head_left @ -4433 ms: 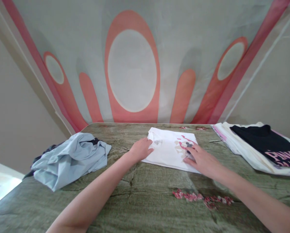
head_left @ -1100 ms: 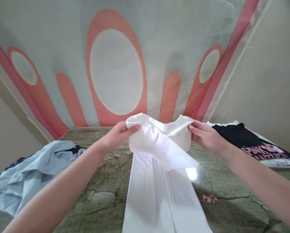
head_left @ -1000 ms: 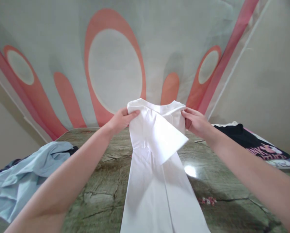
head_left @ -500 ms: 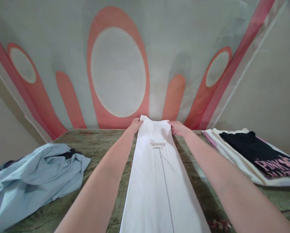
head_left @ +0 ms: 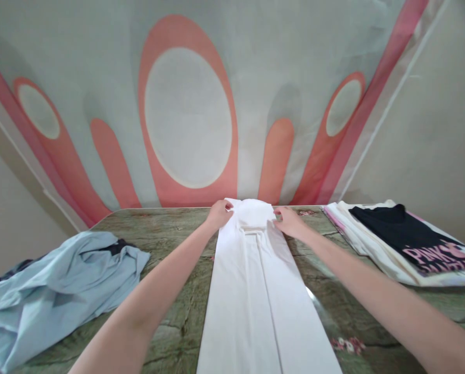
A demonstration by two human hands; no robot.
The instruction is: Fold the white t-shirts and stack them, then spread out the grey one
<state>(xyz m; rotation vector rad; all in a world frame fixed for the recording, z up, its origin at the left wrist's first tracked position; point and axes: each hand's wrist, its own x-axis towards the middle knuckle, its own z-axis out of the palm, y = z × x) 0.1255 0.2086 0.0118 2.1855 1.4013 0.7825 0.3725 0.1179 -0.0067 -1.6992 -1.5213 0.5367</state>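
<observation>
A white garment (head_left: 240, 301), folded into a long strip, lies down the middle of the table; its exact kind does not show. Its far end is turned over toward me in a short flap. At the left corner of that end, my left hand (head_left: 219, 215) pinches the cloth between curled fingers. My right hand (head_left: 289, 222) holds the opposite edge, thumb and fingers closed on the fabric. Both forearms stretch forward on either side of the strip.
To the left, a crumpled light blue cloth (head_left: 77, 280) lies over something dark. A stack of folded clothes at the right has a black shirt with pink lettering (head_left: 404, 231) on top. The wood-patterned table (head_left: 178, 317) meets a patterned wall hanging (head_left: 248, 104) behind.
Both hands have come slightly nearer me, bringing the garment's far end down and over into a flap. My view has shifted a little.
</observation>
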